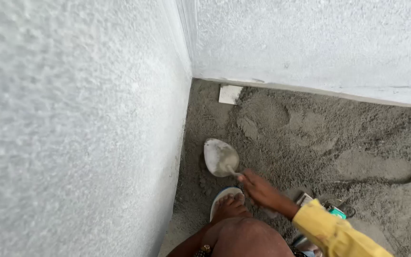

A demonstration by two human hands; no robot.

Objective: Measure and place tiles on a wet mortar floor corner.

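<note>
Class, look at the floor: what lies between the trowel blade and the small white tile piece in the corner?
In the head view, only loose grey sand lies between the trowel and the white tile piece. The right hand holds the trowel's handle.

One cam only, head-worn, looking steeply down into a room corner. Faces the corner where two rough white walls meet; left wall very close, fills approx the left half of frame, back wall runs across the top. Sandy floor takes the lower right, seen from standing or crouched height, probably crouched, since knee sits right under the lens. Right hand w/ trowel lies near bottom centre, close to cam. Foot just below it. No 2nd view, so no overlap.
</note>
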